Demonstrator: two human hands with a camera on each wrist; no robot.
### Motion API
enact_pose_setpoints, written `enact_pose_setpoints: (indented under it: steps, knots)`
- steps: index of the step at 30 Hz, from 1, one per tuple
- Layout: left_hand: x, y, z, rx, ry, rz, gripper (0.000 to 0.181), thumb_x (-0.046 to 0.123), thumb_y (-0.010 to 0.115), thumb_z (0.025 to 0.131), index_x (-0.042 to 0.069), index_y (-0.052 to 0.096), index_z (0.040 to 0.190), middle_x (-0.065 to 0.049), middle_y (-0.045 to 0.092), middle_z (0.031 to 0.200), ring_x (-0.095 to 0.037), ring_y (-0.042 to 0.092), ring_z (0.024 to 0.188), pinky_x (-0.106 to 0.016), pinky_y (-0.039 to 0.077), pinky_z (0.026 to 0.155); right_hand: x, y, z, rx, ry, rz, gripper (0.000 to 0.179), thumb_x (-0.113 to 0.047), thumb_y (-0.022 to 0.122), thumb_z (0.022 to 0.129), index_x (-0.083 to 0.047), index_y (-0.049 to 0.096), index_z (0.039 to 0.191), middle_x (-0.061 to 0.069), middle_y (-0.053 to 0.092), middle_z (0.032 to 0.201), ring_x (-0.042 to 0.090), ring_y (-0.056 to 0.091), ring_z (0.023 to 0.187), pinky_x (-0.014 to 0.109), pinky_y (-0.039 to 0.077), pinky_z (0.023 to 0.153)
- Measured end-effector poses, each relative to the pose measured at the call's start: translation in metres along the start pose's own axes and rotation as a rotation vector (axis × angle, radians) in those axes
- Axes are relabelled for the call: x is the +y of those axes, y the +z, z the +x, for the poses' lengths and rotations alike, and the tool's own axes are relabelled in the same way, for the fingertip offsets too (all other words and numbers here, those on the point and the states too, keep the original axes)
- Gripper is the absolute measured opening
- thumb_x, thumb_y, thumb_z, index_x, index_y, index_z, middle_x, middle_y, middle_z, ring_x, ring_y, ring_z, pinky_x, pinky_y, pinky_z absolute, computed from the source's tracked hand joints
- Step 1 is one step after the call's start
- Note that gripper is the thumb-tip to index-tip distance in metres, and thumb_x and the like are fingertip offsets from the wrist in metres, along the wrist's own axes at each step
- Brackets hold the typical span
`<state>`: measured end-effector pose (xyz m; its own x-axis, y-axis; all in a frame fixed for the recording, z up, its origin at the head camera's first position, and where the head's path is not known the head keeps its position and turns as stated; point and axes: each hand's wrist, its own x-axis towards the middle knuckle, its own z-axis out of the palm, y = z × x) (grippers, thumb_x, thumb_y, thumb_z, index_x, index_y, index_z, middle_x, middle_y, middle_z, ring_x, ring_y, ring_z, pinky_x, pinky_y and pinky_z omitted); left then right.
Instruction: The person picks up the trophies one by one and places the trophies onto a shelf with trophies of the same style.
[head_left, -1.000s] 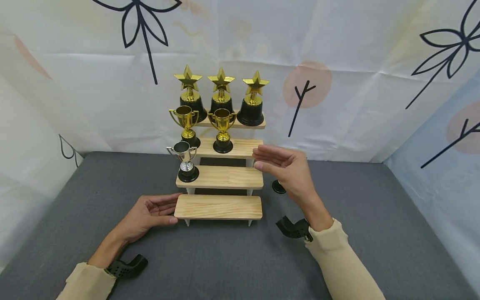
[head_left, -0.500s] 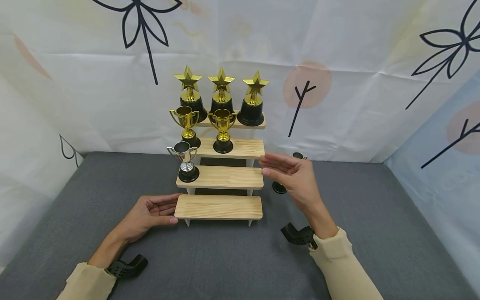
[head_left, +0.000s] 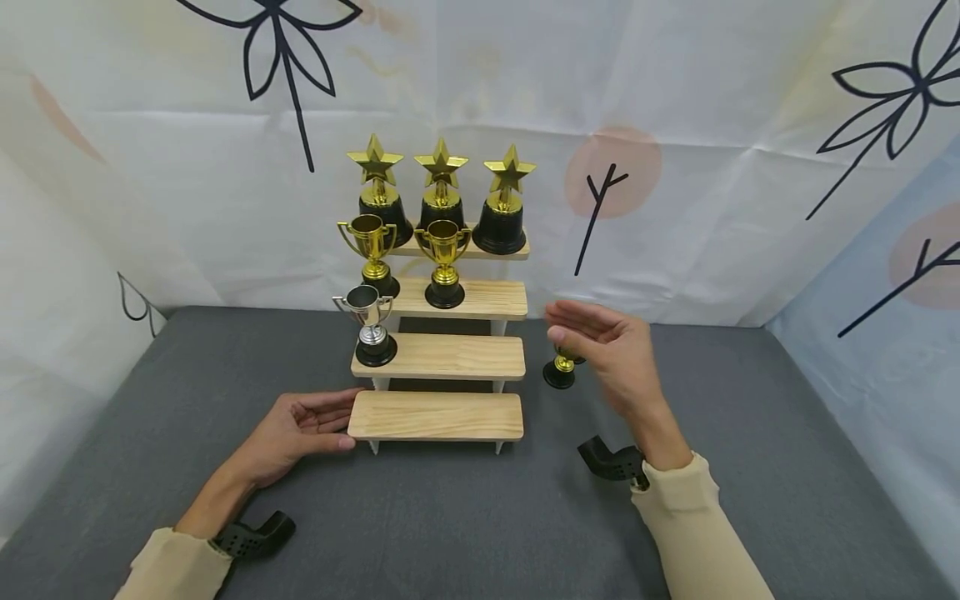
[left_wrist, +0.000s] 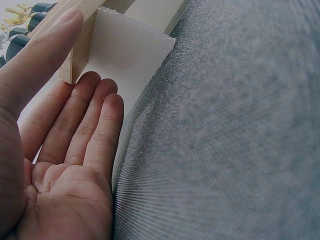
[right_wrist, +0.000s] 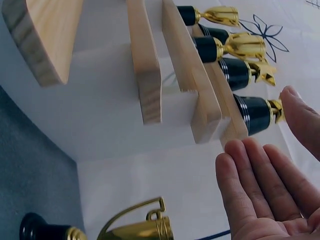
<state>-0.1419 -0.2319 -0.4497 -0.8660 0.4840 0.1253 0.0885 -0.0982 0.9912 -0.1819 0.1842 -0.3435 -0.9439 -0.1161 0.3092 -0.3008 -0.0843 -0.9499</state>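
Note:
My left hand (head_left: 307, 429) is at the left end of the lowest wooden shelf (head_left: 435, 415), fingers extended. In the left wrist view its fingertips lie right by the shelf's end and the white side support (left_wrist: 130, 55). Off the right side of the stand, my right hand (head_left: 611, 354) has its fingers nearly straight and holds nothing. It overlaps a gold trophy cup (head_left: 562, 367) on the grey table, hiding its upper part; in the right wrist view that gold trophy cup (right_wrist: 142, 230) shows a curved handle. A silver trophy cup (head_left: 369, 321) stands at the second-lowest shelf's left end.
Two shelves up from the bottom one are gold trophy cups (head_left: 445, 258) at left and centre. Three star trophies (head_left: 507, 200) line the top shelf. A white patterned cloth (head_left: 697, 192) hangs behind the grey table (head_left: 465, 525).
My right hand has moved right and slightly down, away from the shelves, over the gold trophy cup. A cup rim seen behind it half a second ago is now hidden. My left hand has stayed put.

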Motion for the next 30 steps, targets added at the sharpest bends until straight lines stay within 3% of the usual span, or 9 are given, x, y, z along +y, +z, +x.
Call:
enact_pose_setpoints:
  steps: [16,30]
  knots:
    - [0.001,0.000,-0.001,0.008,0.001,0.004,0.067,-0.016,0.072,0.085,-0.025,0.037,0.141,0.000,0.060,0.138,-0.015,0.061,0.124,-0.032,0.054,0.100,0.008,-0.034,0.006,0.023,0.022,-0.075,0.051,0.010,0.076,0.086,0.017,0.057,0.132,0.008,0.073,0.118,0.021,0.069,0.111,0.030,0.060,0.091]
    - [0.001,0.001,0.000,0.004,0.003,-0.006,0.068,-0.016,0.072,0.084,-0.026,0.036,0.141,0.002,0.061,0.137,-0.015,0.061,0.123,-0.032,0.054,0.100,0.024,-0.044,0.010,-0.014,0.074,-0.161,0.053,0.005,0.078,0.086,0.014,0.057,0.134,0.017,0.069,0.126,0.021,0.068,0.115,0.028,0.058,0.096]
